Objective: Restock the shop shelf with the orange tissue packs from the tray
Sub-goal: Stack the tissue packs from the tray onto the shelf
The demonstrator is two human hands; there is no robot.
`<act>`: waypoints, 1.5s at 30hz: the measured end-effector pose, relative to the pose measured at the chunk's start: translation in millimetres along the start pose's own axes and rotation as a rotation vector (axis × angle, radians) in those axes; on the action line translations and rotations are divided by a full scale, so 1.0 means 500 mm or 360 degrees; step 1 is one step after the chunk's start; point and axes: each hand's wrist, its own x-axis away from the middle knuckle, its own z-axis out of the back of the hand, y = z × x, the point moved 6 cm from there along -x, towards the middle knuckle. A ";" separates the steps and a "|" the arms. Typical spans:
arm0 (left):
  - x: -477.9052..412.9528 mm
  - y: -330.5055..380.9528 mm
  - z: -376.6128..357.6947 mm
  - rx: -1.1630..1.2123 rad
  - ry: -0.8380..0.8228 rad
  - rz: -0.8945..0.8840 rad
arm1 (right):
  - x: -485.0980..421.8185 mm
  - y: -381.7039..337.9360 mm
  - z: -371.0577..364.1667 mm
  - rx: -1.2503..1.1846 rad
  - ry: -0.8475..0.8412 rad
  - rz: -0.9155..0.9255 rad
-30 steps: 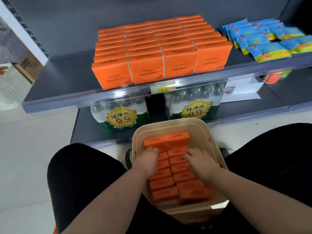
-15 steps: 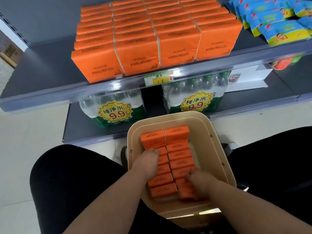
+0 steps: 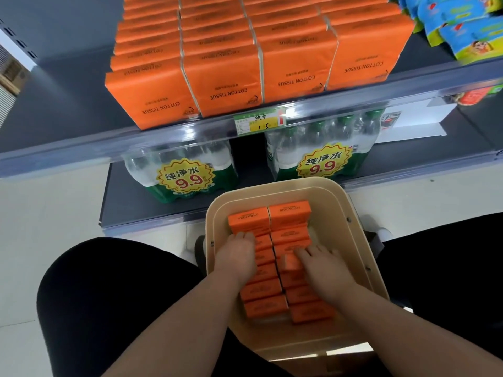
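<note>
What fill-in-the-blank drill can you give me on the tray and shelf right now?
1. The tray holds orange tissue packs in ____ columns.
2. The left hand rests on the ____ column, the right hand on the other.
3. On the shelf, the shelved packs stand ____ abreast at the front.
4. The water bottle bundles below carry stickers reading ____.

Missing words: two; left; four; 9.9
</note>
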 end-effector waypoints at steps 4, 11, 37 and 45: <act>-0.032 -0.009 -0.002 0.0135 0.0013 0.0091 | -0.028 0.027 -0.032 0.0001 -0.0139 -0.0071; -0.115 -0.013 0.021 -0.0046 0.0113 0.0040 | -0.040 0.025 -0.069 -0.0002 -0.0236 -0.0060; -0.031 -0.062 0.187 -0.0037 0.0260 0.0073 | -0.118 -0.098 0.179 -0.0112 0.0416 -0.0384; 0.111 -0.104 0.329 0.0153 0.0583 0.0120 | -0.003 -0.171 0.311 -0.0134 0.0750 -0.0166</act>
